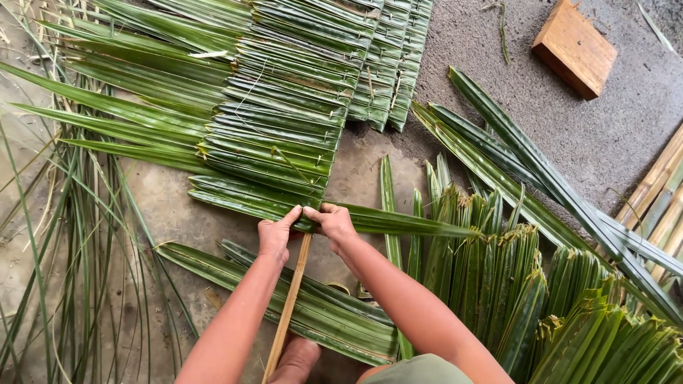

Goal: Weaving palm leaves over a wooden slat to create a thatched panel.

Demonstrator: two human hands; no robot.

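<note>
My left hand and my right hand both pinch a long green palm leaf folded over a thin bamboo slat that runs toward me. The fold sits at the near end of a woven panel of folded palm leaves strung along the slat. The leaf's tip points right. Fingertips of both hands meet at the fold.
A pile of cut palm leaves lies right of my arms, more leaves under them. Thin leaf ribs are scattered at left. A wooden block rests at top right, bamboo poles at the right edge. My foot shows below.
</note>
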